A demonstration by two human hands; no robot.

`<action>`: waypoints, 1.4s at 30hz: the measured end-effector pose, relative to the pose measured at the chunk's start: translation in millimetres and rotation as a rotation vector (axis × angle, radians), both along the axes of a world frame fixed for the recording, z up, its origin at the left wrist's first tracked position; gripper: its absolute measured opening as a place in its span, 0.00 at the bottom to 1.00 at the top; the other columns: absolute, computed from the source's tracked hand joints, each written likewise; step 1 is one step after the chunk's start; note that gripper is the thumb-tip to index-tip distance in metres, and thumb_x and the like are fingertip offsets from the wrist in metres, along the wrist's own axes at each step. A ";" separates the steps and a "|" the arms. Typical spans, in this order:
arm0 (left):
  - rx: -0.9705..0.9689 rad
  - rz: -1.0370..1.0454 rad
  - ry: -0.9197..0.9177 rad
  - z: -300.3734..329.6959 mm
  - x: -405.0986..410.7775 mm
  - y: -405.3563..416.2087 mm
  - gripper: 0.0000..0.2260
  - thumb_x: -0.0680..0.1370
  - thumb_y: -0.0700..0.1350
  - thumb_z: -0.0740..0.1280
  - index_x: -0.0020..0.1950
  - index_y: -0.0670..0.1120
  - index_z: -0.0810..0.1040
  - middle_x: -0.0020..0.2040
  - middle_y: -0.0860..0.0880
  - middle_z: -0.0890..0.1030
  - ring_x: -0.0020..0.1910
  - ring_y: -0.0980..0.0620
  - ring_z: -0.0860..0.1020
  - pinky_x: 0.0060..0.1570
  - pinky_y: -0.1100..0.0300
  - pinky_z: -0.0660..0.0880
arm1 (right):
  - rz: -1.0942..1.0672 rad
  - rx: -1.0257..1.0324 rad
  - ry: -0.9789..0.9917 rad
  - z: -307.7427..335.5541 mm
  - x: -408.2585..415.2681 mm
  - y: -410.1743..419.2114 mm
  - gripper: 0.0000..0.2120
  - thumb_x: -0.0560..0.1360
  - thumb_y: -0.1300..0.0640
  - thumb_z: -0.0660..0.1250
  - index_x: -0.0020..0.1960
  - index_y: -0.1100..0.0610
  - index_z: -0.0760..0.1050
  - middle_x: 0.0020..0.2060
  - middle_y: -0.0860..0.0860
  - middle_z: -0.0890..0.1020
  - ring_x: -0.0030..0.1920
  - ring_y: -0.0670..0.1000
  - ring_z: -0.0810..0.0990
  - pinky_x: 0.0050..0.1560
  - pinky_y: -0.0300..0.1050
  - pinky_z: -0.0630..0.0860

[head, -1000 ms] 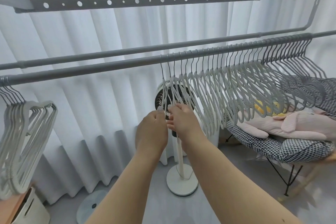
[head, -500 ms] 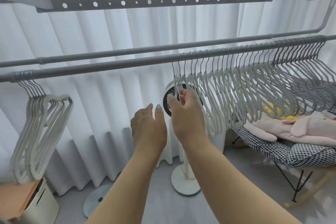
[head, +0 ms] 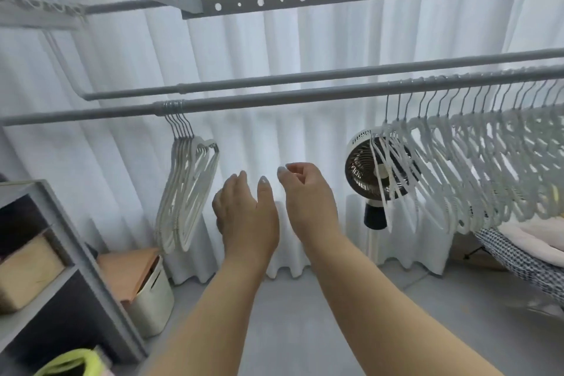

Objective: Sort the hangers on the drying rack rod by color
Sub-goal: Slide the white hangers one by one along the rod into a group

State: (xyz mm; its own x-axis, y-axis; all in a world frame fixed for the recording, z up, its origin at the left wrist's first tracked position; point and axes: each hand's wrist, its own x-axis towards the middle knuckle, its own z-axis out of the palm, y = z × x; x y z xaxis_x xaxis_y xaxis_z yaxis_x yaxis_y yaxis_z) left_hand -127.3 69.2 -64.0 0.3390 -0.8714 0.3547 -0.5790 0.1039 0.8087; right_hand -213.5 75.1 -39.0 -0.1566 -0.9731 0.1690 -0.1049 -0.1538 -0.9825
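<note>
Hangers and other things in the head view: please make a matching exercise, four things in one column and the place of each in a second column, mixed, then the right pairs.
Things:
1. small bunch of hangers
2. long row of hangers
3. fan
4. storage bin

Places:
A. on the floor, lower left, beside the grey shelf
B. on the rod, left part, packed close
C. on a stand, behind the first hangers of the long row
D. on the rod, right part, spread out

Pairs: 1-B, 2-D, 3-C, 4-A
</note>
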 end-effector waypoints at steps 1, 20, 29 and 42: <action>-0.007 0.033 -0.003 -0.4 12.9 0.5 0.26 0.81 0.56 0.51 0.74 0.44 0.66 0.76 0.47 0.65 0.75 0.46 0.57 0.74 0.47 0.55 | 0.034 0.021 -0.007 -2.9 11.9 -2.8 0.15 0.78 0.47 0.61 0.62 0.51 0.72 0.47 0.39 0.77 0.46 0.38 0.75 0.48 0.39 0.70; 0.082 0.055 0.166 -3.0 136.2 16.3 0.15 0.83 0.51 0.53 0.46 0.50 0.77 0.41 0.57 0.78 0.41 0.64 0.74 0.39 0.66 0.67 | 0.327 0.294 -0.052 -34.1 161.8 -59.1 0.09 0.74 0.55 0.67 0.36 0.57 0.73 0.30 0.51 0.77 0.29 0.48 0.74 0.34 0.41 0.69; 0.023 0.038 0.139 8.3 135.1 13.8 0.13 0.81 0.46 0.58 0.37 0.54 0.72 0.39 0.55 0.77 0.41 0.58 0.76 0.40 0.64 0.71 | 0.173 0.167 -0.158 -37.7 158.0 -59.0 0.06 0.66 0.53 0.64 0.38 0.56 0.72 0.32 0.51 0.77 0.36 0.53 0.75 0.40 0.47 0.71; 0.136 -0.060 0.281 12.6 107.8 7.6 0.09 0.81 0.46 0.57 0.50 0.46 0.75 0.37 0.48 0.76 0.35 0.49 0.74 0.45 0.53 0.73 | 0.084 0.186 -0.240 -30.1 121.4 -52.4 0.08 0.73 0.56 0.63 0.45 0.59 0.77 0.34 0.50 0.80 0.30 0.50 0.76 0.38 0.44 0.70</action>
State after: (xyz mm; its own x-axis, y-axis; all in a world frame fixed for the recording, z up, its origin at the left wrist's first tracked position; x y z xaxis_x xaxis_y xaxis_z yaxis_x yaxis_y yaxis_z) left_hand -19.5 76.8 -51.4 0.3537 -0.9258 0.1333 -0.3268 0.0113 0.9450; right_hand -92.1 22.7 -69.2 -0.0880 -0.9951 -0.0448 0.1384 0.0323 -0.9898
